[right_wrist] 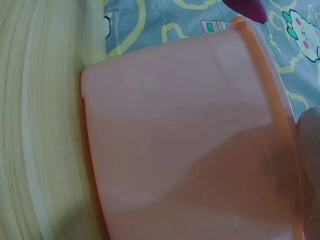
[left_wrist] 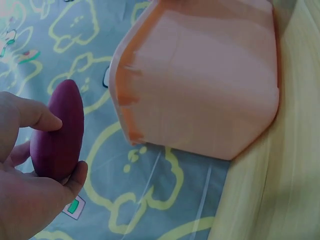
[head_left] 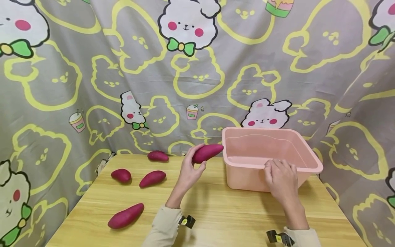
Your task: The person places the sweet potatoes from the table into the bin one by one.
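A purple sweet potato [head_left: 208,153] is held in my left hand [head_left: 189,171], raised above the table beside the bin's left rim. In the left wrist view, thumb and fingers grip the lower part of the sweet potato [left_wrist: 61,130], its tapered end pointing up. My right hand [head_left: 282,180] grips the front rim of the pink plastic bin [head_left: 247,175], fingers curled over the edge. The right wrist view has the bin's outer wall [right_wrist: 175,140] filling most of it, with part of that hand [right_wrist: 311,165] at the right edge. The visible inside of the bin shows bare walls.
Several more sweet potatoes lie on the left of the wooden table [head_left: 216,219]: one near the back edge [head_left: 158,156], a short one [head_left: 121,175], one in the middle [head_left: 152,178] and one nearest the front [head_left: 126,216]. A patterned curtain [head_left: 203,103] hangs behind.
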Motion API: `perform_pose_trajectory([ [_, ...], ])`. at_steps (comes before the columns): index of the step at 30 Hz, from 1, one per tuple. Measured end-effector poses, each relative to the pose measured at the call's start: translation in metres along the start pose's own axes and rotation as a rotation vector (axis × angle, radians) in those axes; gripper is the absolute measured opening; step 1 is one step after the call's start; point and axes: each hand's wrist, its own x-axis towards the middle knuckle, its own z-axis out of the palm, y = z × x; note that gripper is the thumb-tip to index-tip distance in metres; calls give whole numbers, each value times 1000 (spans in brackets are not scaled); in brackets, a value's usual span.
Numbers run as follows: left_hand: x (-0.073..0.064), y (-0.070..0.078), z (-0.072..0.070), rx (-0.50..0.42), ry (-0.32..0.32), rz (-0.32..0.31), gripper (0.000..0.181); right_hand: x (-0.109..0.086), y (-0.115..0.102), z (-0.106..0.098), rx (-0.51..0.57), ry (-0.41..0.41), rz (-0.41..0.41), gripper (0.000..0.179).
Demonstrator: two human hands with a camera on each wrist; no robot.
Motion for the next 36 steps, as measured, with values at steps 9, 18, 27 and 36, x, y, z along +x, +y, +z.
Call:
perform_pose_trajectory([
  [9,8,-13,9,1,-17,14,55,1,0,0,4,-1,8,30],
  [18,12,-33,16,-47,-23,17,54,-1,0,1,2,-6,9,30],
  [27,18,-29,24,0,-37,53,53,-1,0,1,8,6,1,30],
  [36,21,-23,39,35,-13,89,52,-1,0,1,4,0,2,30],
])
